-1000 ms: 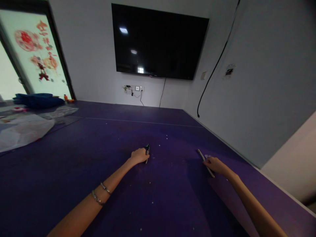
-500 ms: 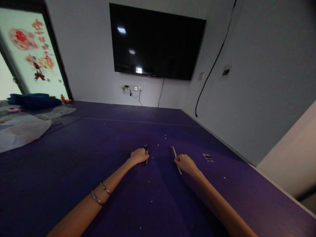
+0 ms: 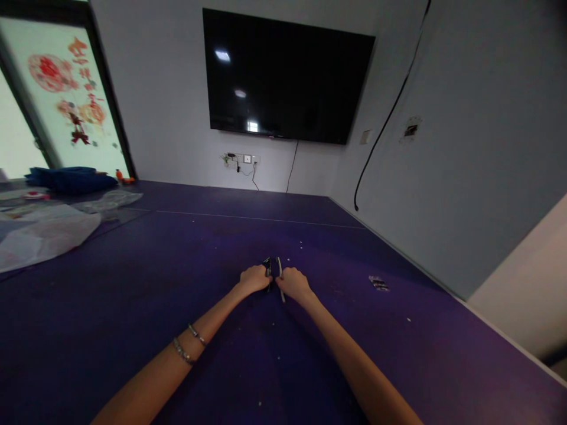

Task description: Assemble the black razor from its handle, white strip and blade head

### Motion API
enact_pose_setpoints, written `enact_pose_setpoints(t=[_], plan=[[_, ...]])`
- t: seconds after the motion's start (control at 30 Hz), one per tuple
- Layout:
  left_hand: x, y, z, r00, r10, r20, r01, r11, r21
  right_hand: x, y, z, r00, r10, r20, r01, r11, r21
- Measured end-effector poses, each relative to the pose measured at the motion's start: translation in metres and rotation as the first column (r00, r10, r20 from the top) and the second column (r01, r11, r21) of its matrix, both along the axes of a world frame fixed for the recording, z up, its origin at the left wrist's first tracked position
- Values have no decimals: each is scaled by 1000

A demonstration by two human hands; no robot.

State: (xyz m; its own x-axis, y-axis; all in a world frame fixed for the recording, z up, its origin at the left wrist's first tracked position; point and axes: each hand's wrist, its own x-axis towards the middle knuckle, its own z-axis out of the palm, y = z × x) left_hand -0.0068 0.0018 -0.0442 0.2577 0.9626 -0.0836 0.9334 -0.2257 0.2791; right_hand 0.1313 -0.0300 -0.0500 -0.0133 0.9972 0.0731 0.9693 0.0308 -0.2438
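Left hand (image 3: 254, 278): fingers curled tight round a dark bar (image 3: 267, 262) with a pale edge, no visible gap; far end poked out past the fingers, most of the rest hidden by the grip, so couldn't tell what it was. Right hand (image 3: 294, 283): fingers pinched closed on the middle of a thin pale stick (image 3: 282, 297), one end sticking out beyond the fingers, the other on the near side. Bar and stick stood side by side between the two sets of fingers, narrow gap, not touching. Purple table (image 3: 186, 295) was under both hands. Small packet (image 3: 379, 283) lay to the right of the right fingers, well apart. White specks (image 3: 301, 244) were just beyond the right fingers. Clear plastic bag (image 3: 57, 236) sat far left of the left fingers, blue cloth (image 3: 71, 180) behind it. Bracelets (image 3: 182, 352) were on the left forearm, behind the fingers. TV (image 3: 287, 77) hung on the wall, well beyond both hands.
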Motion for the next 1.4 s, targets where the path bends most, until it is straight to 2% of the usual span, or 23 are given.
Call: enact_pose_setpoints(t=[0.37, 0.57, 0.67, 0.83, 0.97, 1.07, 1.23, 1.4], plan=[[-1, 1, -3, 1000, -7, 2, 6, 1000, 21, -1, 6, -2, 998, -28, -61, 27, 999, -18], [-6, 13, -9, 987, -21, 157, 12, 998, 60, 16, 6, 3, 992, 22, -122, -20, 1000, 17], [-9, 20, -11, 977, -10, 212, -13, 994, 107, 46, 8, 10, 986, 57, -158, -51, 998, 45], [-13, 28, -17, 951, -7, 310, -46, 985, 165, 124, 0, 26, 986, 48, -161, -36, 996, 79], [-15, 31, -24, 878, -18, 478, -97, 972, 215, 185, -17, 31, 993, 0, -116, 12, 995, 102], [-16, 31, -28, 844, -22, 536, -129, 962, 243, 222, -29, 29, 997, -19, -73, 26, 995, 97], [-16, 28, -28, 814, -43, 579, -128, 959, 252, 266, -42, 24, 999, -41, -11, 41, 998, 44], [-15, 25, -26, 793, -34, 608, -145, 959, 243, 288, -44, 18, 999, -43, 29, 43, 999, -15]])
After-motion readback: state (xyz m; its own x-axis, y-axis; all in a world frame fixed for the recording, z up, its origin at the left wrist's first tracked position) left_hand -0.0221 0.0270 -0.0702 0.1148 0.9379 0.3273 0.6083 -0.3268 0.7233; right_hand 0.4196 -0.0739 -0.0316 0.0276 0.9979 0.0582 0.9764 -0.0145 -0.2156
